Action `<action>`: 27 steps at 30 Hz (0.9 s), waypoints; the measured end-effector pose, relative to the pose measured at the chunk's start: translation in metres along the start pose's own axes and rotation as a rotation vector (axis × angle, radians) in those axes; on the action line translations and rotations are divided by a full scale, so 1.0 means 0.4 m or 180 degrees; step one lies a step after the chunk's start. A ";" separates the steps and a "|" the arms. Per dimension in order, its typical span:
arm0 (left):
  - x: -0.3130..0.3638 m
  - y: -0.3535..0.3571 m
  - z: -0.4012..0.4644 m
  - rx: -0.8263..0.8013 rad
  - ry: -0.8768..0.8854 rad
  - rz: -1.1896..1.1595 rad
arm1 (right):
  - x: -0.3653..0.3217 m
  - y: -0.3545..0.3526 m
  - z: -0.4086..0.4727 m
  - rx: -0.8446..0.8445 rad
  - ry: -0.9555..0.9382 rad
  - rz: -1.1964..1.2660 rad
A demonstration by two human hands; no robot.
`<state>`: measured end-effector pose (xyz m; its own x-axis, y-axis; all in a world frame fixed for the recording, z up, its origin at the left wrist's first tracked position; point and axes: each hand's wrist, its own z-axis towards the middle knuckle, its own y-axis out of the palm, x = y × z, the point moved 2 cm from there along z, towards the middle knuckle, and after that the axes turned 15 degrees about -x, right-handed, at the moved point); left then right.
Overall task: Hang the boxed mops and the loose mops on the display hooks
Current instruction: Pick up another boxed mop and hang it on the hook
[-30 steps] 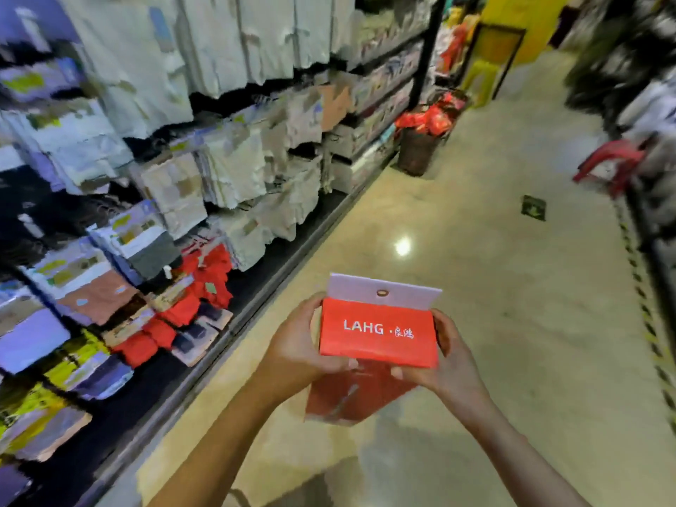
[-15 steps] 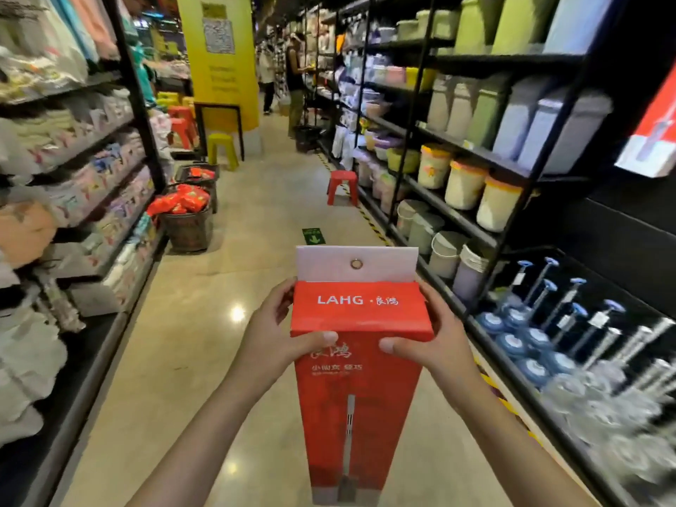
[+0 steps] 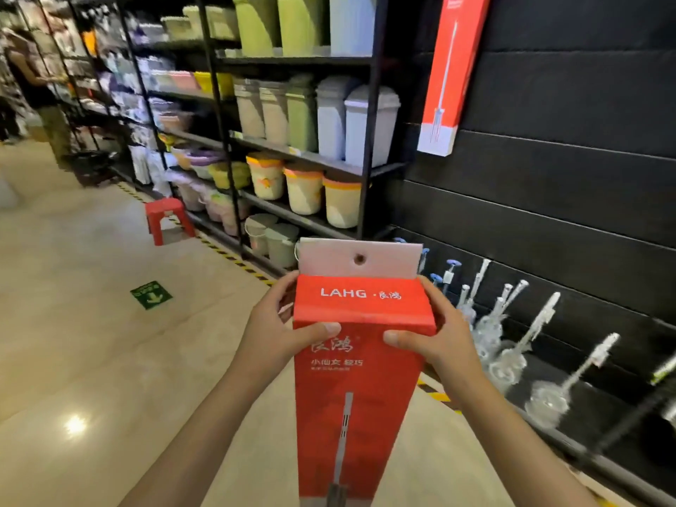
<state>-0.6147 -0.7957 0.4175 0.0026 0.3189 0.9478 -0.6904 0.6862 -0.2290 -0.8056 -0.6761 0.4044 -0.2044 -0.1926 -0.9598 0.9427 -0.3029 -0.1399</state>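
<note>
I hold a long red boxed mop [image 3: 360, 397] upright in front of me, its white hang tab with a round hole at the top. My left hand [image 3: 278, 331] grips the box's top left side, thumb across the front. My right hand [image 3: 435, 338] grips the top right side the same way. Another red boxed mop [image 3: 451, 71] hangs high on the black slat wall [image 3: 585, 199] at the upper right. No display hook is plainly visible.
Black shelves [image 3: 365, 170] with bins and buckets stand left of the slat wall. Several wrapped plungers [image 3: 512, 345] lean along the wall's base. A red stool [image 3: 166, 217] sits on the aisle floor; a person [image 3: 40, 89] stands far left.
The view has swung right from the left-hand shelves, across the aisle, to the black slat wall. The box stays gripped in both hands and now hangs upright.
</note>
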 end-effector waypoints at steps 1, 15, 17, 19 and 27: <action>-0.010 -0.006 0.040 -0.0064 -0.0002 -0.0012 | 0.010 -0.011 0.027 0.0093 0.0017 -0.0016; -0.161 -0.053 0.642 -0.0119 -0.0035 -0.0334 | 0.156 -0.223 0.538 0.0600 -0.0064 -0.0011; -0.173 -0.062 0.723 -0.0134 -0.0018 -0.0302 | 0.171 -0.257 0.610 0.0638 -0.0084 -0.0104; -0.186 -0.070 0.795 -0.0125 -0.0001 -0.0281 | 0.183 -0.287 0.675 0.0637 -0.0086 -0.0154; -0.256 -0.099 1.116 -0.0331 0.0053 -0.0305 | 0.252 -0.390 0.935 0.0772 -0.0184 -0.0131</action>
<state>-0.9106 -1.1474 0.4286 0.0774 0.2589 0.9628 -0.6078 0.7778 -0.1602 -1.0717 -0.9972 0.4206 -0.2625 -0.2264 -0.9380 0.8438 -0.5253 -0.1093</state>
